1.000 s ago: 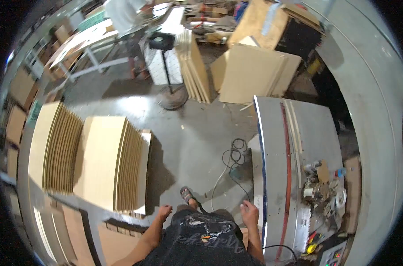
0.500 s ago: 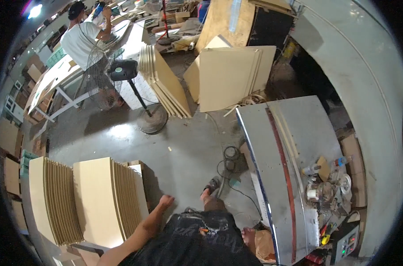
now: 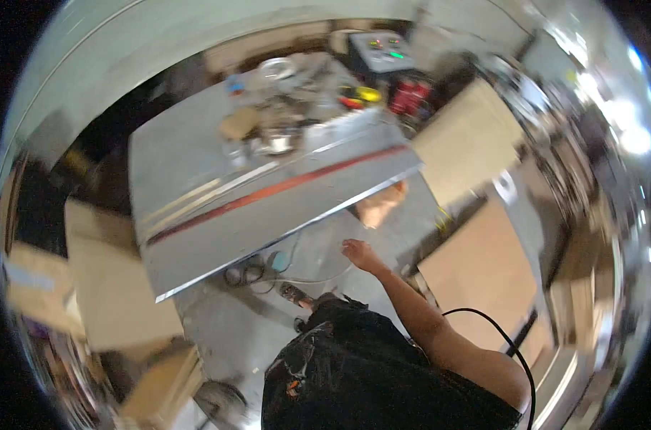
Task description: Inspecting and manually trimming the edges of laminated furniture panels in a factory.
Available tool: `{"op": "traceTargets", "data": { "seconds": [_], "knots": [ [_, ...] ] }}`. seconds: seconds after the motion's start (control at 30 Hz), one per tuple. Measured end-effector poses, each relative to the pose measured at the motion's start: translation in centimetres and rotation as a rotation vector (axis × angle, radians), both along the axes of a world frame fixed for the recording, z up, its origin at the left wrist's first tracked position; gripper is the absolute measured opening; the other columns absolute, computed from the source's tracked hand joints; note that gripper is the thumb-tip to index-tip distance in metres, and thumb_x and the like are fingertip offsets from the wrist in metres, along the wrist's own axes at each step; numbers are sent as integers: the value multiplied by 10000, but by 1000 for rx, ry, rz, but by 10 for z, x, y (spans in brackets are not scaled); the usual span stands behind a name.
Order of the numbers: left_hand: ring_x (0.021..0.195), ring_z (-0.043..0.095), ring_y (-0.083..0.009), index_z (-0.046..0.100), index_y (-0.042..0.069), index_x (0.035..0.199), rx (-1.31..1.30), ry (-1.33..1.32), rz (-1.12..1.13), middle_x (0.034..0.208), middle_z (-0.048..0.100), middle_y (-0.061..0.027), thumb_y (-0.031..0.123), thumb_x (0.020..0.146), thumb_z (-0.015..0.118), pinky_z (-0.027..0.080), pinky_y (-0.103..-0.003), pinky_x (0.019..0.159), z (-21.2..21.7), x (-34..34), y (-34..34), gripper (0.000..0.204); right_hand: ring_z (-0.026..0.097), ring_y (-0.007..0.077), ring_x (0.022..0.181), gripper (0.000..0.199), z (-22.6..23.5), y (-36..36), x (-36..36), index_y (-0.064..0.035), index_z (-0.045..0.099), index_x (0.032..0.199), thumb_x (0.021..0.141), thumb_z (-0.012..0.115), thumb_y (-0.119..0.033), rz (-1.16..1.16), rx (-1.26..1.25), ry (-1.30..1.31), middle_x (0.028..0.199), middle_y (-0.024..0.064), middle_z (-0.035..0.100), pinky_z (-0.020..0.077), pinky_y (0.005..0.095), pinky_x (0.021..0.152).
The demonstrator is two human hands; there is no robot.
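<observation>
Below metal table point(image 3: 268, 193) edge | right hand point(image 3: 357, 252) outstretched, empty | grip spread loosely

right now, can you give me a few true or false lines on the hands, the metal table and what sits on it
1. The right hand holds a plywood panel. False: it is empty, fingers spread in the air, near the metal table.
2. A red stripe runs along the table top. True.
3. The table top is bare. False: clutter sits at its far end.
4. The left hand shows. False: not in view.
5. A black cable curves past the right arm. True.
</observation>
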State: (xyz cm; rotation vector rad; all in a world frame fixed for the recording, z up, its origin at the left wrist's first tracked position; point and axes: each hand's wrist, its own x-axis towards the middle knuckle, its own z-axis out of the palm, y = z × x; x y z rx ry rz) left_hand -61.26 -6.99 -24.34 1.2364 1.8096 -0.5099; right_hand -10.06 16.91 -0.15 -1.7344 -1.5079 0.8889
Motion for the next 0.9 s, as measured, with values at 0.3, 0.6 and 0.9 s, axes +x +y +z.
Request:
{"op": "traceTargets", "data": {
  "seconds": [0.3,0.6,0.9],
  "knots": [
    [801,623,-259,604,64,963,302,-609,227,893,636,-139,261,859,614,448,-360,558,56,-25,80,224,572,165,581,291,-60,-359,79,-22,620,960,880,592,-300,-1235,-633,571,719,68,621,444,346,440],
    [891,604,-150,588,103,1048,427,-765,948,974,640,-37,359,912,610,455,-339,748,120,95,134,290,629,251,855,382,-170,-345,38,-101,603,1213,946,556,-369,-614,-1201,723,995,138,663,469,383,702],
    [924,628,-376,665,43,1026,563,91,652,972,684,-172,363,903,576,509,-441,804,76,46,32,354,634,230,807,394,-69,-61,-36,-103,530,1176,924,557,-405,70,-800,329,944,82,663,480,407,684]
  ]
}}
